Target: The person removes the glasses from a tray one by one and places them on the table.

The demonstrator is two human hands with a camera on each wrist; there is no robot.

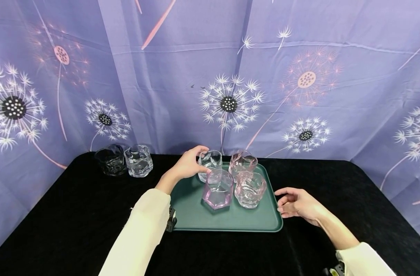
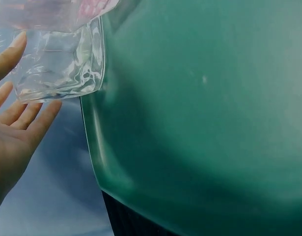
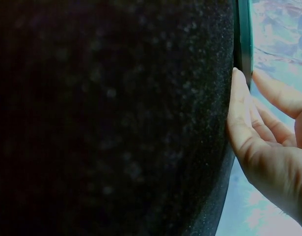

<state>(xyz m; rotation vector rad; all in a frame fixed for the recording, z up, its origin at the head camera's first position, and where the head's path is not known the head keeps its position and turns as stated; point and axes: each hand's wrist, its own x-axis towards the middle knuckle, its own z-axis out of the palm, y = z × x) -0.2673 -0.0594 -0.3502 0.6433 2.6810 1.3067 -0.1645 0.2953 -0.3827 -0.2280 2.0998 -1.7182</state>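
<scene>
My left hand [image 1: 189, 164] holds a clear glass [image 1: 211, 156] at the back left of a green tray [image 1: 192, 220], its thumb and fingers on opposite sides. In the left wrist view, the fingertips lie along the side of that clear glass [image 2: 57, 69]. In front of it stands a lilac glass with a hexagonal base [image 1: 218, 193]. Two pink-tinted glasses, one at the back [image 1: 242, 159] and one nearer [image 1: 250, 189], stand to its right. My right hand [image 1: 299, 205] has loosely bent fingers, with fingertips right at the tray's right rim.
Left of the tray, a dark glass [image 1: 110, 160] and a clear wavy glass [image 1: 138, 161] stand on the black-covered table [image 1: 79, 230]. Behind the table hangs a purple cloth [image 1: 175, 96] with dandelion prints, close to the tray's back edge.
</scene>
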